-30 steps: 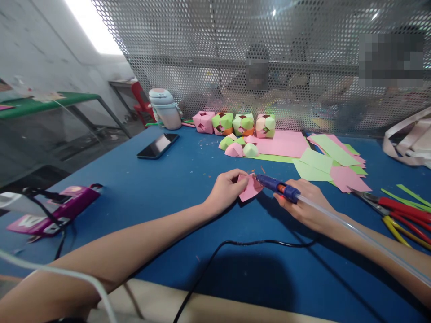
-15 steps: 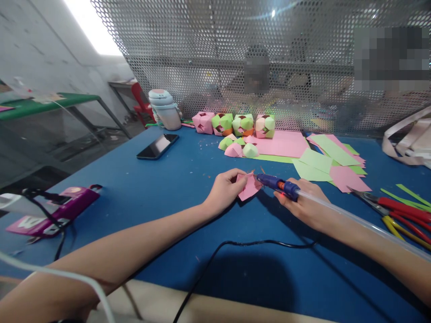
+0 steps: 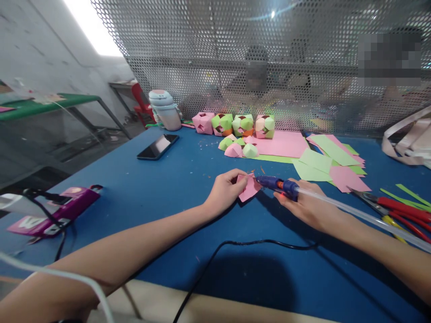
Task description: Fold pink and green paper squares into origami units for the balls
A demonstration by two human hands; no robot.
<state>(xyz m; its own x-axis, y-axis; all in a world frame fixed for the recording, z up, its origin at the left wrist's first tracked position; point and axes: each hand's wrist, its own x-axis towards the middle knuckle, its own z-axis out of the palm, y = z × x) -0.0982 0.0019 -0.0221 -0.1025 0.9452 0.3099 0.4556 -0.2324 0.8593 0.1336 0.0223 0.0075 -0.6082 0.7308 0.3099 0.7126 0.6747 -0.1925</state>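
Note:
In the middle of the blue table, my left hand [image 3: 226, 190] pinches a folded piece of pink paper [image 3: 248, 189] between thumb and fingers. My right hand [image 3: 305, 202] is wrapped round a blue hot glue gun [image 3: 284, 186] with a small red light lit on it. The gun's nozzle points left and is at the paper's right edge; whether it touches cannot be made out. A long clear glue stick [image 3: 350, 209] runs out of the gun's back end above my right forearm. Farther back lie several small folded pink and green paper pieces [image 3: 233, 150].
Several paper cubes [image 3: 243, 125] line up along the perforated metal screen [image 3: 202, 49]. Pink and green sheets [image 3: 314, 166] and red-handled pliers [image 3: 400, 208] lie at right. At left are a phone [image 3: 158, 146], a bottle [image 3: 164, 110] and a purple power strip [image 3: 72, 206]. A black cord [image 3: 242, 242] crosses the front.
The glue gun's tip has shifted very slightly down along the pink paper's edge. My right forearm has dipped a little; my left hand is nearly still.

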